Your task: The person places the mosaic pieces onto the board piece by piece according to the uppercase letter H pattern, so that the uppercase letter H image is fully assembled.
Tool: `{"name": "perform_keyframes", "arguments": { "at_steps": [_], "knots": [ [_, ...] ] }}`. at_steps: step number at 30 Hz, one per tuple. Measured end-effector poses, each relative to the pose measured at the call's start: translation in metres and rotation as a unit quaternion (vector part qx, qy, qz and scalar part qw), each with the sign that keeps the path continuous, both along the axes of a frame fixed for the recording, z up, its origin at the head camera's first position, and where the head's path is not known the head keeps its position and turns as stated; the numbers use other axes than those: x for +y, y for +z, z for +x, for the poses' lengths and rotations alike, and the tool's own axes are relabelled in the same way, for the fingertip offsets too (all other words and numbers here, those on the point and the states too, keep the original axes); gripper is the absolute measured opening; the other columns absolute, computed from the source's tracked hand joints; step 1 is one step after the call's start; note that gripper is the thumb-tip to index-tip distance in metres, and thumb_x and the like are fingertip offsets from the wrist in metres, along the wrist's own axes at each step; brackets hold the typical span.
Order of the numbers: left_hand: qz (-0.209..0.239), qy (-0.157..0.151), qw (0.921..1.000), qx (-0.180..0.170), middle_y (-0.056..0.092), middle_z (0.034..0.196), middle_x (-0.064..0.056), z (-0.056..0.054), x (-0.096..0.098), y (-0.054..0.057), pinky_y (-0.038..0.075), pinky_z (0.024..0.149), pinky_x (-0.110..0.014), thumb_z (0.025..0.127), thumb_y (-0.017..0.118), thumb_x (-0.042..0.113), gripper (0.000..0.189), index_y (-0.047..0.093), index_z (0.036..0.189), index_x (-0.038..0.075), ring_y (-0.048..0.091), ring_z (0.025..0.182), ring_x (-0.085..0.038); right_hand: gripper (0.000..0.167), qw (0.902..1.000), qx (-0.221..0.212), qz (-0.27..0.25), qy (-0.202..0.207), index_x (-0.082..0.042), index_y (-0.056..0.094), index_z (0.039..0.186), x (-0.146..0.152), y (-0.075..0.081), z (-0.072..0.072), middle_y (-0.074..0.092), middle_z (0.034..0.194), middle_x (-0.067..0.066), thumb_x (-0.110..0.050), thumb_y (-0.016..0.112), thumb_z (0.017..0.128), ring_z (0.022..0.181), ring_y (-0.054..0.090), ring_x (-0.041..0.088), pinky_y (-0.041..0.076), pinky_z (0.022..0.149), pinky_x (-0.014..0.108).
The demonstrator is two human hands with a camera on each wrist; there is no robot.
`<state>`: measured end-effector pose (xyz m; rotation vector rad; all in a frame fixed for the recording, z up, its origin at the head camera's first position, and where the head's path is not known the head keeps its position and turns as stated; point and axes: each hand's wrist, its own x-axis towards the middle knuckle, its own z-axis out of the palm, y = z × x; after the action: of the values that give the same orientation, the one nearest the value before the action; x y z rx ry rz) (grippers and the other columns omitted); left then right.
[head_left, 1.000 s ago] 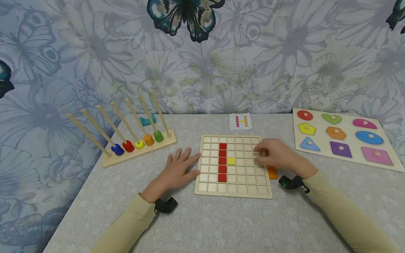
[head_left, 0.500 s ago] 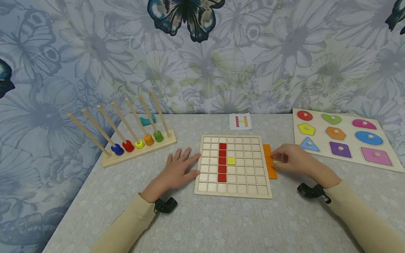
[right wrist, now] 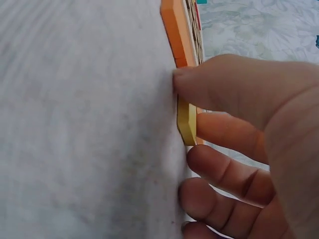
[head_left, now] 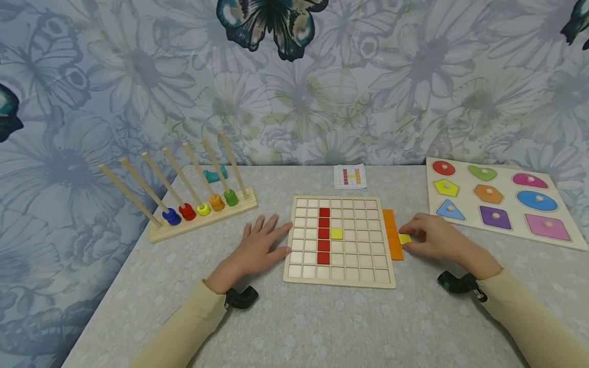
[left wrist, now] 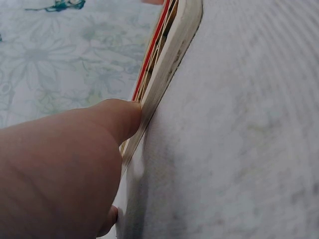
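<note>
A wooden grid board (head_left: 339, 285) lies in the middle of the table. In it sits a column of several red square tiles (head_left: 324, 233), with one yellow tile (head_left: 336, 233) beside the column. My left hand (head_left: 254, 253) is spread flat, its thumb and index fingertip touching the board's left edge; the left wrist view has the thumb (left wrist: 117, 117) against that edge. Right of the board, several orange tiles (head_left: 392, 235) lie in a strip. My right hand (head_left: 434, 236) pinches a second yellow tile (right wrist: 186, 122) between thumb and index finger, right next to the orange strip.
A small pattern card (head_left: 350, 177) lies behind the board. At left stands a wooden peg stand (head_left: 207, 217) with coloured rings and tall pegs. A shape puzzle board (head_left: 467, 204) with knobbed pieces lies at right, and a teal object (head_left: 214, 175) at the back left.
My right hand has moved right, off the board's right side, past the orange tiles to the loose yellow tile, and taken it between thumb and index finger. The left hand stays put.
</note>
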<state>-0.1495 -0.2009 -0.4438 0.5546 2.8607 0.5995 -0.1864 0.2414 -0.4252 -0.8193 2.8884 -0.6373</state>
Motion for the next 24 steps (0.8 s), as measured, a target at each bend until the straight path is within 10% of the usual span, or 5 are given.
{"name": "perform_keyframes", "arguments": {
  "at_steps": [24],
  "knots": [
    [0.005,0.000,1.0000,0.000,0.020,0.170,-0.021,-0.0002,0.0014,0.0024,0.004,0.118,-0.077,0.104,0.056,0.043,0.063,0.038,0.160,0.023,0.005,0.156,-0.052,0.025,0.9999,0.010,-0.009,-0.001,-0.007,0.079,0.104,0.0016,-0.0027,-0.0002,0.062,0.082,-0.006,-0.015,0.084,0.081,0.069,0.045,0.005,0.039,0.060,0.021]
  ]
}}
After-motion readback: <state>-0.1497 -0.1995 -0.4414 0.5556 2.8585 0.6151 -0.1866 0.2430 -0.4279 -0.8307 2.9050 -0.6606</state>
